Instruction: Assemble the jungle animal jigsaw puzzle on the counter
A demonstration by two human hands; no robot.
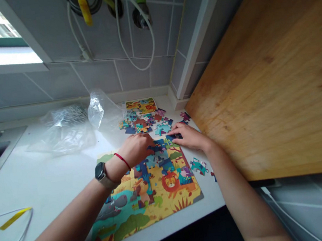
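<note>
An animal jigsaw puzzle (156,176) lies on the white counter, with a lion, a hippo and other animals on it. My left hand (138,148), with a watch and a red cord at the wrist, bends over its upper edge. Its fingers are curled and partly hidden, so what they hold is unclear. At the upper right corner, the thumb and fingers of my right hand (189,135) close around a dark blue puzzle piece (170,139). Darker blue pieces (167,166) lie on top of the lighter puzzle picture.
Loose puzzle pieces (140,123) are heaped behind the puzzle, beside a small picture card (141,106). A teal piece (198,166) lies to the right. Clear plastic bags (68,128) stand back left, near a sink (2,142). A wooden panel (276,83) bounds the right side.
</note>
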